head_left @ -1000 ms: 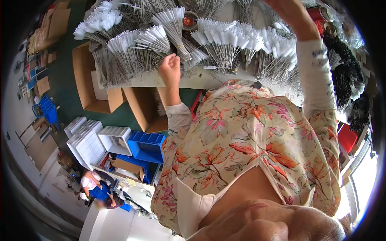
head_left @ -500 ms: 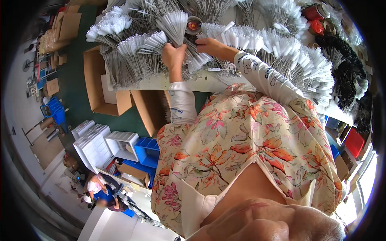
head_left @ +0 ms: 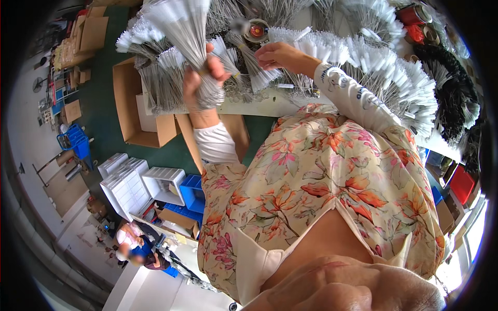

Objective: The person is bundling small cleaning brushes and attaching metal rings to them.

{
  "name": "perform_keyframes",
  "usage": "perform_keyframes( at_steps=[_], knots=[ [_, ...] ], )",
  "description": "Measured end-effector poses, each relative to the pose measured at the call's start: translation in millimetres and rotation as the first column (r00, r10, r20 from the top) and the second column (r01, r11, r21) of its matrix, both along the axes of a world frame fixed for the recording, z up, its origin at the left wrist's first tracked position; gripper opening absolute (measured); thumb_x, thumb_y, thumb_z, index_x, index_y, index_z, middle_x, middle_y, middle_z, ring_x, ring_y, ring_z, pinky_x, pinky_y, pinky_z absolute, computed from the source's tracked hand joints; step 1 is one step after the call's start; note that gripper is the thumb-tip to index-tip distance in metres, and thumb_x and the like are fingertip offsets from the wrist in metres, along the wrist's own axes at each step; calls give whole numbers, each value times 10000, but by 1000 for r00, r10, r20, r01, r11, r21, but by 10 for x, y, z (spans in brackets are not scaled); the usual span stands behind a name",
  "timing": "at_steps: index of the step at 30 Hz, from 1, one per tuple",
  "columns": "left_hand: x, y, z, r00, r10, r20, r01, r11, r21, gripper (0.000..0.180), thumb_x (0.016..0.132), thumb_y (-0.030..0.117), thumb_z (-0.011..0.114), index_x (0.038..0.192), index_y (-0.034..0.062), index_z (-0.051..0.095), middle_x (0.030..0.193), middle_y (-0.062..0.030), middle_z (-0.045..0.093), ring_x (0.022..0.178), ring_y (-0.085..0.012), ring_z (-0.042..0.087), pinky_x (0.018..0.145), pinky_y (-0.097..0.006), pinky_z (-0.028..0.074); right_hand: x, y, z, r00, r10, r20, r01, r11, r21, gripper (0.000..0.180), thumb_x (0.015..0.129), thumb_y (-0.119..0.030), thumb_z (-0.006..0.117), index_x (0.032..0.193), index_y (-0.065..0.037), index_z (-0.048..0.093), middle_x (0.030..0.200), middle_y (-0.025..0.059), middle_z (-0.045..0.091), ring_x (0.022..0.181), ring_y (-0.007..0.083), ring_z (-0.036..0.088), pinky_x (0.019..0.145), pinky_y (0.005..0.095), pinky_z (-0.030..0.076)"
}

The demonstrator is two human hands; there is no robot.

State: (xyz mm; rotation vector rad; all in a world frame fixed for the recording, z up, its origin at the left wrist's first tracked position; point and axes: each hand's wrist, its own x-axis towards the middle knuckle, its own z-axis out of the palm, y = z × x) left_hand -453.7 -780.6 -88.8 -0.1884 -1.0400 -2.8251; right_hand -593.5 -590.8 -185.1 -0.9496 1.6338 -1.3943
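My left hand (head_left: 202,83) is wrapped round the wire stems of a large bundle of thin wire brushes (head_left: 182,31). The white bristle ends fan out above the fist, and looped wire ends stick out below it, near the wrist. My right hand (head_left: 284,56) hovers over the table with fingers stretched and nothing visible in them. Close to its fingertips a smaller brush bundle (head_left: 259,72) lies aslant on the table, white ends toward me. A long row of similar white brushes (head_left: 363,62) stretches away to the right of that hand.
A round dish with red and yellow contents (head_left: 256,31) sits behind the bundles. Black brushes (head_left: 445,93) are piled at the right end of the table (head_left: 254,107). Cardboard boxes (head_left: 124,103) and white and blue crates (head_left: 124,186) stand on the left. Another person (head_left: 136,243) is far off, lower left.
My left hand has lifted the brush bundle and swung it left, toward me. My right hand has drawn slightly right, its fingers now apart from the smaller bundle.
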Motion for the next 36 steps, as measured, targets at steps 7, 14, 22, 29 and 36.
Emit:
perform_keyframes(
  at_steps=[7,14,22,29,36],
  knots=[
    [-491,350,362,958,-160,-236,209,957,202,669,861,237,610,1365,8,232,820,-24,462,556,-42,418,504,-199,384,419,320,1191,912,-299,-280,252,949,-192,154,835,-58,615,983,-17,621,886,75,624,763,140,616,666,258,525],
    [-613,978,711,996,-89,13,-6,73,997,625,941,265,468,1403,-11,151,724,-46,497,451,-86,414,886,-363,464,379,475,1470,400,-472,-786,50,867,-495,388,672,-7,687,1054,-36,627,875,61,619,679,162,617,561,254,502],
    [-661,1102,389,962,-266,64,122,627,769,588,903,323,505,1335,-28,319,1020,-130,510,724,-131,531,896,-371,433,534,720,1729,100,-162,-982,77,985,-154,370,599,-35,624,953,69,598,832,85,568,590,134,571,495,240,480],
    [-635,1294,116,918,-392,-55,228,411,883,535,841,343,585,1197,-28,437,911,-89,509,579,-64,455,560,-211,438,502,844,1756,233,-225,-946,77,974,-212,194,590,-71,607,775,-32,560,655,17,432,525,113,522,447,240,446],
    [-619,1330,220,901,-401,-164,326,378,866,572,915,333,486,1334,-20,321,912,-100,511,560,-94,476,544,-221,446,488,923,1677,319,-254,-913,75,967,-242,258,626,-64,682,863,-30,585,740,20,541,530,126,565,465,256,473]
  ],
)
